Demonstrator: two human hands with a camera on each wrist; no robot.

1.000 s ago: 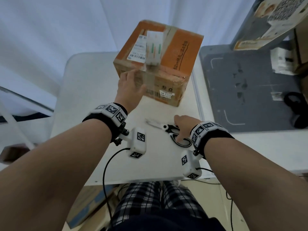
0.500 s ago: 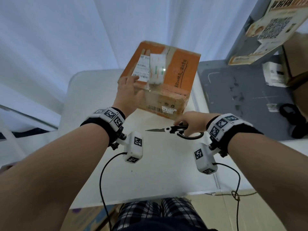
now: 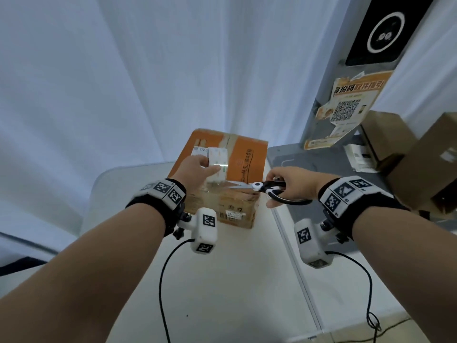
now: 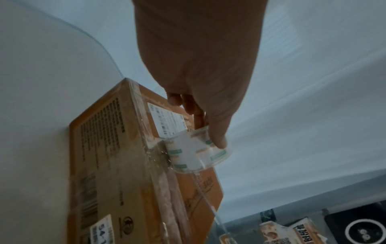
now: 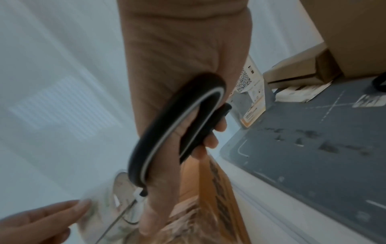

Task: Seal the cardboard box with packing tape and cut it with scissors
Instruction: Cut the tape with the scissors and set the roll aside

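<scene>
An orange cardboard box (image 3: pixel 247 157) (image 4: pixel 117 165) stands on the white table (image 3: pixel 222 280). My left hand (image 3: pixel 197 169) (image 4: pixel 200 102) grips a roll of clear packing tape (image 3: pixel 217 162) (image 4: pixel 196 153) above the box top, and a clear strip runs from the roll down onto the box's near edge. My right hand (image 3: pixel 289 184) (image 5: pixel 183 132) holds black-handled scissors (image 3: pixel 269 190) (image 5: pixel 173 137), fingers through the loops. The blades point left at the stretched strip just below the roll.
A grey mat (image 3: pixel 333 194) lies to the right of the table, with brown cartons (image 3: pixel 425 164) and an orange QR poster (image 3: pixel 346 110) behind it. White curtains (image 3: pixel 123 82) hang behind the table. Camera cables (image 3: pixel 163 280) trail below both wrists.
My right hand took the scissors off the table and brought them up to the box's near top edge. My left hand lifted the tape roll over the box top, drawing the strip taut.
</scene>
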